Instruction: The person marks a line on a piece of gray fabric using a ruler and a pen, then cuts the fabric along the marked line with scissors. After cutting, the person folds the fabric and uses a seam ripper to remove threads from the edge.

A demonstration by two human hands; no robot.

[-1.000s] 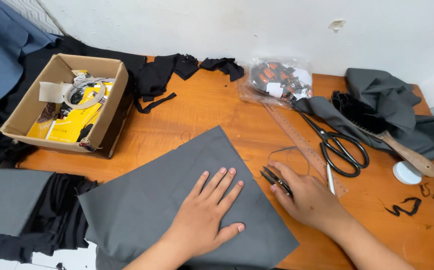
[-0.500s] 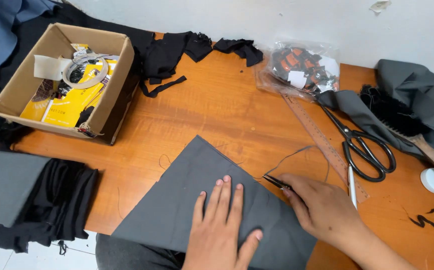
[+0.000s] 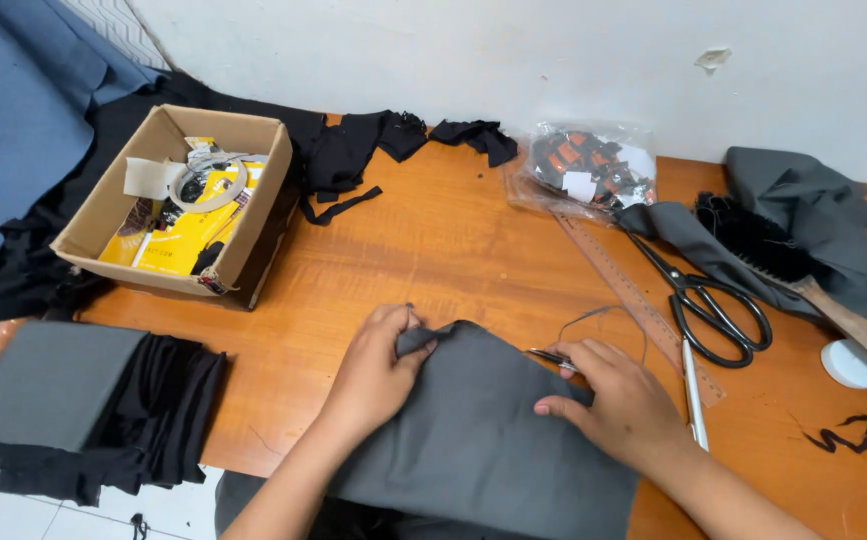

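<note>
A piece of dark grey fabric (image 3: 473, 430) lies on the wooden table (image 3: 453, 250) at its near edge. My left hand (image 3: 378, 370) pinches the fabric's far left corner and folds it over. On the fabric's right side rests my right hand (image 3: 618, 405), which holds a small dark metal tool (image 3: 550, 356) that points left. A thin dark thread (image 3: 593, 318) loops on the table just beyond that hand.
A cardboard box (image 3: 178, 200) of odds and ends stands at the left. Folded grey and black cloth (image 3: 83, 405) lies at the near left. A long ruler (image 3: 633, 295), black scissors (image 3: 713, 305), a white pen (image 3: 693, 395), a wooden brush (image 3: 803, 270) and a plastic bag (image 3: 583, 165) are on the right.
My left hand went from lying flat on the fabric to gripping its far corner. The fabric's pointed corner has been folded in. The view has shifted.
</note>
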